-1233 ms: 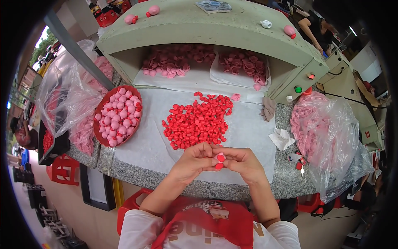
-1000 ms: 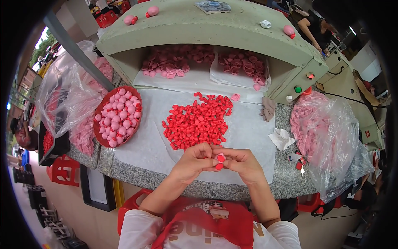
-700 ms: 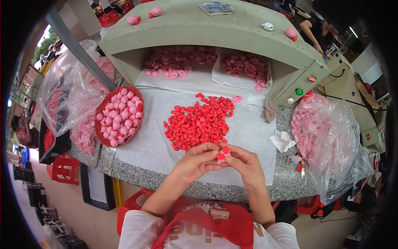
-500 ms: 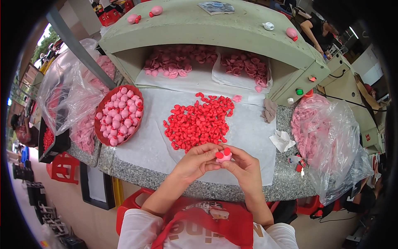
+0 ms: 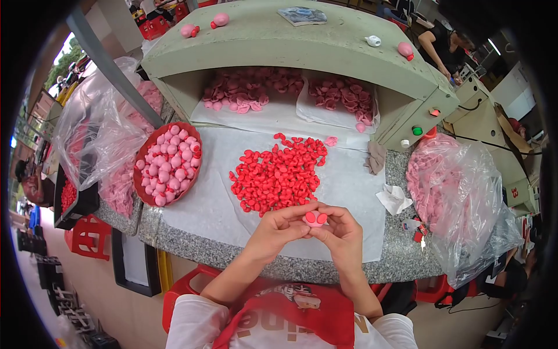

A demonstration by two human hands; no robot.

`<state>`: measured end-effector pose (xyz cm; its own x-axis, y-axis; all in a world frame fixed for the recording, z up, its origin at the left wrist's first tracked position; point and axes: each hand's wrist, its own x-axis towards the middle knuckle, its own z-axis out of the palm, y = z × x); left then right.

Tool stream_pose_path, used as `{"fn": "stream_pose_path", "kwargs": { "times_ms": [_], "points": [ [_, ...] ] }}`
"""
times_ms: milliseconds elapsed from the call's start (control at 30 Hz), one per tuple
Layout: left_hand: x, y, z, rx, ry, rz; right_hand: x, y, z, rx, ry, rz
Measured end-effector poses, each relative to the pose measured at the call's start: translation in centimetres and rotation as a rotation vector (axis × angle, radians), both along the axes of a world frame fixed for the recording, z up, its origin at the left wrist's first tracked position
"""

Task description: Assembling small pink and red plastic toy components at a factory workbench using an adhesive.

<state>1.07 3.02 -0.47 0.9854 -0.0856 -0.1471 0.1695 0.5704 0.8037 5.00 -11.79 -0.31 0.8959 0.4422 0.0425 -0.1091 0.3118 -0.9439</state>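
Close in front of me, a small pink rubbery figure with two red oval pieces on it is held between both hands. The fingers and thumb of my left hand pinch it from the left. From the right, my right hand closes on it with thumb and fingertips. Just beyond my fingers lies a heap of small red curved pieces on a white sheet. Left of the heap, a red-brown basket holds many pink balls with red parts.
Ahead stands a pale green box-like machine with pink pieces inside its opening. Plastic bags of pink parts lie at the left and right. A crumpled tissue and a grey cloth are on the right.
The pink figure has been turned between my fingers, so its red ovals now face up toward me. Both hands stay in nearly the same place.
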Motion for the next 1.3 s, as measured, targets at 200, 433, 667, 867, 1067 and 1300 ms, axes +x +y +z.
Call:
{"fn": "stream_pose_path", "kwargs": {
  "times_ms": [200,433,667,867,1067,1300],
  "points": [
    [0.0,0.1,0.3,0.031,0.040,0.032,0.2,-0.2,-0.1,-0.016,-0.012,0.015],
    [0.2,0.1,0.5,0.046,0.090,0.045,0.3,-0.2,0.2,-0.051,0.011,-0.006],
    [0.4,0.0,0.2,0.014,0.082,0.071,0.5,0.0,0.1,-0.039,0.089,-0.008],
    [0.5,0.0,-0.2,0.032,0.100,0.086,0.8,-0.2,-0.5,-0.032,0.122,0.000],
    [0.3,0.0,-0.9,0.031,0.088,0.097,0.6,0.5,0.2,-0.002,0.062,-0.015],
    [0.3,0.1,-0.4,0.015,0.080,-0.008,0.9,-0.4,-0.5,-0.051,-0.082,0.089]
  ]
}}
